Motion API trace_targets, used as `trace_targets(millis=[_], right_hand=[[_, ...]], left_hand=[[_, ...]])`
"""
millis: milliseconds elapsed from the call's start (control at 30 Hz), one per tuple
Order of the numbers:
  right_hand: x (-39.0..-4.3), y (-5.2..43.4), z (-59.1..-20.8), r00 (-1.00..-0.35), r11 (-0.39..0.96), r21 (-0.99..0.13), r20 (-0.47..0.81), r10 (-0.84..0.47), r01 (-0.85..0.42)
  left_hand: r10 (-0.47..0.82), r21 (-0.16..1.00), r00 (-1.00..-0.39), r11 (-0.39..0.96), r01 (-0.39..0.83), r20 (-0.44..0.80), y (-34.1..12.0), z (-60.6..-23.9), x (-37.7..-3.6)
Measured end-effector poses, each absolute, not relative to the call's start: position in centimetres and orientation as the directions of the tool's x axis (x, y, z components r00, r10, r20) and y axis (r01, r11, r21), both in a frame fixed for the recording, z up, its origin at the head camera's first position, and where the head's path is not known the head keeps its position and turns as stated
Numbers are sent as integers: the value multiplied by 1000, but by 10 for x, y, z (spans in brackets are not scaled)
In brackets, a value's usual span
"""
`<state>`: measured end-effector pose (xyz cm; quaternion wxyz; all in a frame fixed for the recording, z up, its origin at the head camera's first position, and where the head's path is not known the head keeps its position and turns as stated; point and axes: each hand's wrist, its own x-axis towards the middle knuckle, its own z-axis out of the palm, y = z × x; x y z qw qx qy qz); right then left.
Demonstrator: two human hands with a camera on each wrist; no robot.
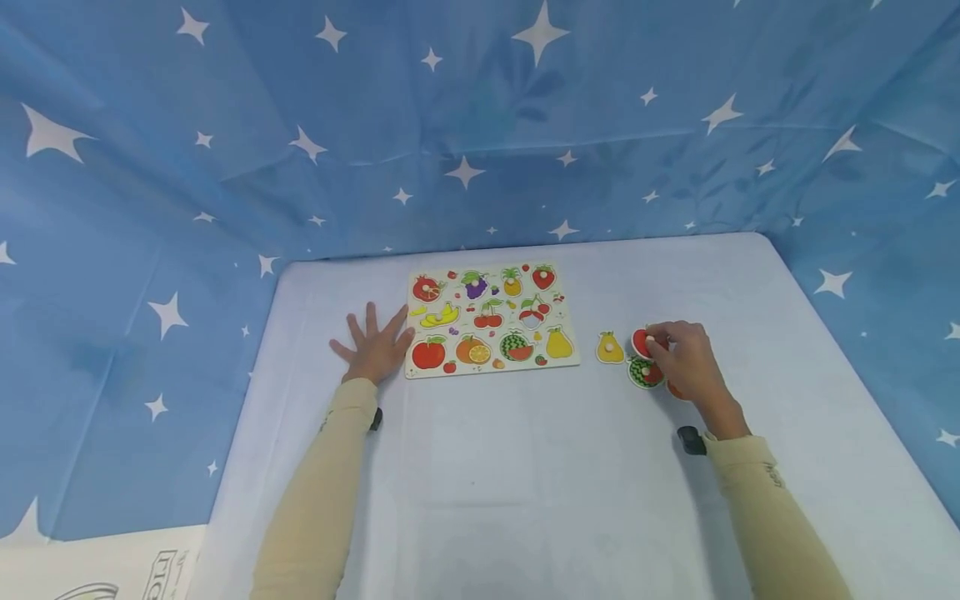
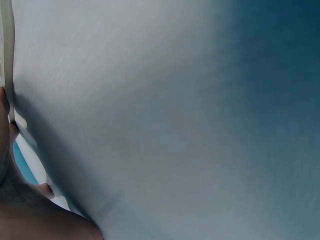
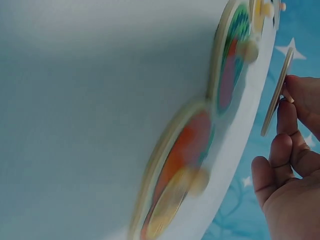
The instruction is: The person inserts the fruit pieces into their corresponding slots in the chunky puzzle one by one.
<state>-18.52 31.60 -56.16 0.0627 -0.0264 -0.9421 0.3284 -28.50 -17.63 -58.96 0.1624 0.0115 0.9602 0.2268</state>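
A wooden fruit puzzle board (image 1: 491,320) lies on the white table (image 1: 525,467). My left hand (image 1: 377,342) rests flat on the table, fingers spread, touching the board's left edge. My right hand (image 1: 684,354) pinches a red fruit piece (image 1: 641,342) by its peg and holds it tilted off the table; the piece (image 3: 276,95) shows edge-on in the right wrist view. Beside it lie a watermelon piece (image 1: 643,372), a yellow pear piece (image 1: 610,347) and an orange piece (image 3: 172,180), mostly hidden under my hand in the head view.
Blue star-printed cloth (image 1: 480,125) walls the table at the back and both sides. The left wrist view shows only the tabletop (image 2: 175,125) and part of my hand.
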Motion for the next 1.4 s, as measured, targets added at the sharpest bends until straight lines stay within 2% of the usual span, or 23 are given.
trace_targets(millis=[200,467,667,867,1067,1400], right_hand=[[-198,293,-560,-991,769,-638,118,58,-31],[-218,252,-559,-997,770,-638,45,59,16],[-234,224,-563,-993,787,-610,115,-26,-91],[-243,196,-560,-994,806,-585,95,-45,-92],[-250,171,-562,-986,809,-564,113,-121,-164],[-258,135,-567,-975,803,-552,143,-173,-223]], left_hand=[[99,453,-950,890,-48,-297,-176,-591,-289],[99,467,-954,883,-47,-284,-182,-597,-289],[86,468,-953,881,-62,-289,-186,-592,-287],[83,453,-951,889,-65,-299,-178,-590,-286],[74,443,-950,894,-72,-302,-174,-591,-286],[66,440,-949,895,-80,-307,-174,-590,-286]])
